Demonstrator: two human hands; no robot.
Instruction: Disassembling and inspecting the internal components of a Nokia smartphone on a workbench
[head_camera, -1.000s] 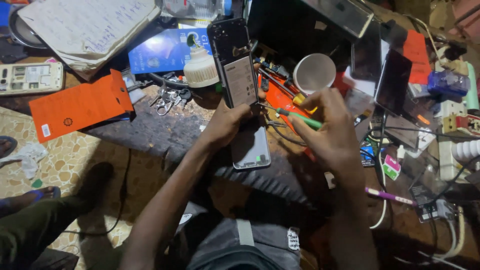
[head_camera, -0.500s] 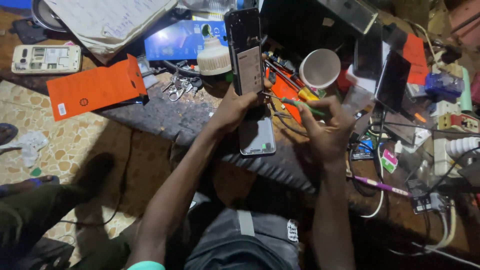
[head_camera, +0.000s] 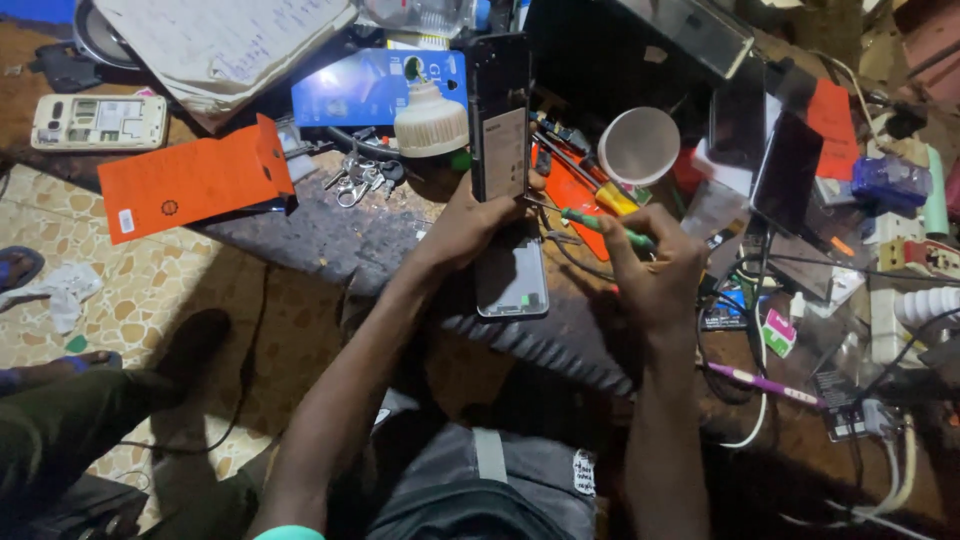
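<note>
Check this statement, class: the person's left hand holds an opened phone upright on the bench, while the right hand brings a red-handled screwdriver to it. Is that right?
Not quite. In the head view the screwdriver in the right hand has a green handle, not red. The rest holds: the left hand holds the opened phone upright on the bench.

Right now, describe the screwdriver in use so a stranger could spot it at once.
Start at the cluttered bench and find the opened phone that the left hand props upright. The screwdriver lies in the right hand, tip toward that phone. Its green handle sets it apart from the yellow-handled tool behind it.
</note>
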